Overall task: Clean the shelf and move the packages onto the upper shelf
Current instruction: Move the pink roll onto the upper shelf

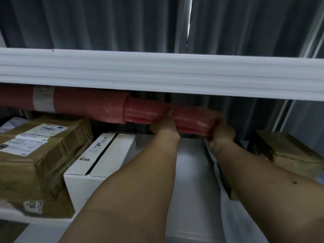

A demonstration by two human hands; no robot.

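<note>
Hands: two bare forearms reached up from the bottom of the frame; the left hand (164, 126) and the right hand (221, 135) were both at the centre right.
Fingers: the left hand's fingers were wrapped around the red roll (143, 111) near its middle; the right hand cupped the roll's right end, fingers closed on it.
Red roll: one long roll in red plastic wrap lay level across the frame, just under the upper shelf edge (157, 74), running from the left border to the centre right. A pale label band circled it at the upper left.
Packages, brown: two. One large brown paper package (40, 155) with white shipping labels sat at the left on the lower shelf (191, 163); a second brown package (287, 151) sat at the right edge.
Boxes, white: one white box (100, 163) with a black stripe, touching the large brown package's right side.
Other wrapping: a white plastic bag (233, 216) lay under the right forearm; what it held could not be told.
Background: grey curtains (105, 23) hung behind the shelves.
In the way: the upper shelf edge hid the roll's top; the forearms covered part of the lower shelf.
</note>
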